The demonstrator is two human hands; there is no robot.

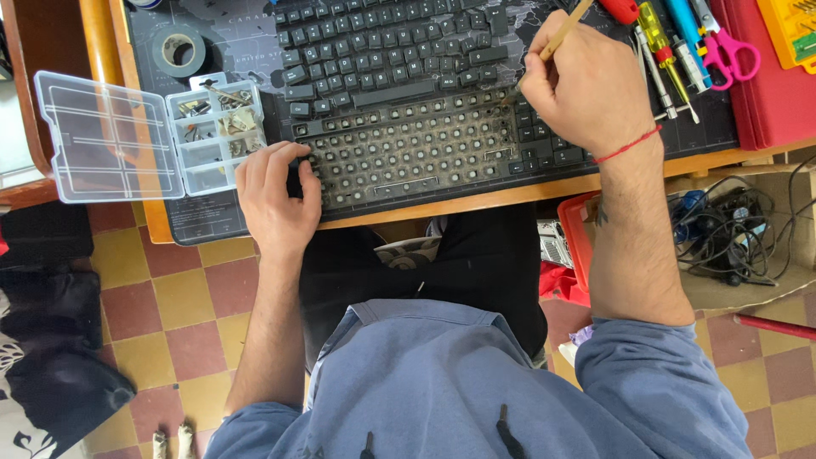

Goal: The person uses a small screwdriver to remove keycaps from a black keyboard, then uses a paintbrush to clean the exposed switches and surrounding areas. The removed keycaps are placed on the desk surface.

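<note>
A black keyboard [416,153] with most keycaps off lies at the desk's near edge, its dusty switches bare. My left hand [276,195] rests on its left end, fingers curled over the corner. My right hand [586,85] is closed around a thin wooden-handled brush [565,30], whose tip touches the keyboard's right side near the remaining keys. Several loose black keycaps [382,47] lie in rows on the dark desk mat [212,225] just behind the keyboard.
An open clear plastic compartment box [153,136] with small parts sits at the left. A tape roll [183,49] lies behind it. Screwdrivers [663,51] and pink-handled scissors [731,51] lie at the right, beside a red case [773,93]. Tangled cables [731,229] lie below the desk.
</note>
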